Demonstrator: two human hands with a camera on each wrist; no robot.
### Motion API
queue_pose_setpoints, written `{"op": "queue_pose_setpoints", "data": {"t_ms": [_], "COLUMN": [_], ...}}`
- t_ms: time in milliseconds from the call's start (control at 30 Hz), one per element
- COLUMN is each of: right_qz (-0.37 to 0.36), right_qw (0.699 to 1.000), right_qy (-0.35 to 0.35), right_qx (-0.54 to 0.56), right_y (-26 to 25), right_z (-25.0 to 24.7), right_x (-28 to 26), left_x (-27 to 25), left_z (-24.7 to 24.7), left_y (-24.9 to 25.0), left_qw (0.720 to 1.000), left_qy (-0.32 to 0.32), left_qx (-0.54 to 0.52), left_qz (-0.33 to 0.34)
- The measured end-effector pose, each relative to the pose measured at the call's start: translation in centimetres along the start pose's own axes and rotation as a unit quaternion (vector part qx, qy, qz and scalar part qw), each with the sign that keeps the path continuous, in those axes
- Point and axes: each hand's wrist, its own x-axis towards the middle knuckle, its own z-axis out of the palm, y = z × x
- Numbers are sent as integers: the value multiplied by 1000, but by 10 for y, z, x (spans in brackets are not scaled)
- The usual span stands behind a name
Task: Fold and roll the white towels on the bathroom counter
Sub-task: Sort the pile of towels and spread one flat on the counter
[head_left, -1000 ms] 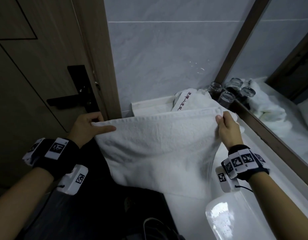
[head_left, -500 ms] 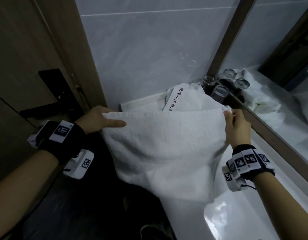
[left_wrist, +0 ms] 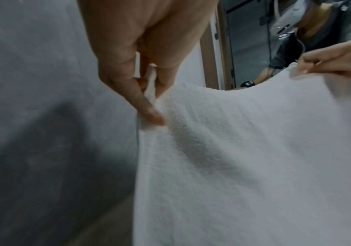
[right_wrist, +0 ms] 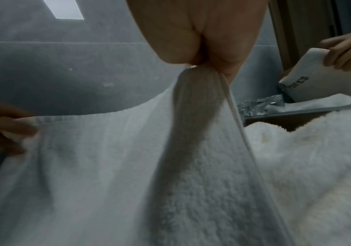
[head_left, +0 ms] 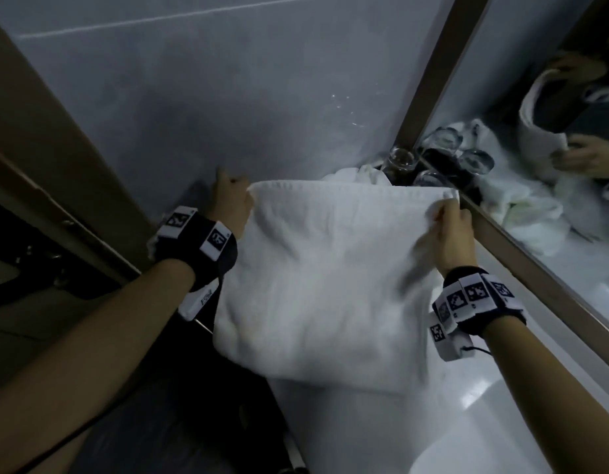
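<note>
Over the counter, both hands had carried the towel forward toward the wall; left hand and right hand each pinched a top corner, towel taut. Likely laying it flat for folding.
</note>
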Motion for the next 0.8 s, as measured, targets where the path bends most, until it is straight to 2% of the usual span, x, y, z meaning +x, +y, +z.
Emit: {"op": "queue_pose_setpoints", "data": {"t_ms": [67,200,300,333,367,433,500,600,667,700,800], "right_qz": [-1,16,-6,-30,-77,-160,-169,-157,-153,-177,-246], "right_qw": [1000,991,997,998,994,965,925,886,871,865,869], "right_qy": [-22,-48,-9,-21,-64,-210,-340,-422,-430,-413,-298], "right_qx": [-18,-126,-73,-49,-42,0,28,-112,-183,-222,-309], "right_y": [3,8,7,6,4,3,7,18,19,16,0], "right_z": [3,9,16,21,26,38,53,69,72,73,75], "right_x": [4,-13,-49,-67,-87,-128,-159,-184,-192,-197,-201], "left_x": [2,-19,-57,-74,-91,-123,-150,-175,-187,-191,-195], "left_z": [15,50,82,93,104,122,135,146,151,152,151], "left_y": [2,-8,-17,-19,-21,-26,-29,-33,-34,-34,-31], "left_qw": [1000,999,991,985,979,963,950,938,932,929,927], "left_qy": [4,-47,-114,-141,-166,-210,-240,-251,-264,-271,-275], "left_qx": [-1,-11,30,39,43,58,84,140,166,176,193], "left_qz": [-5,8,62,86,112,158,184,191,185,183,168]}}
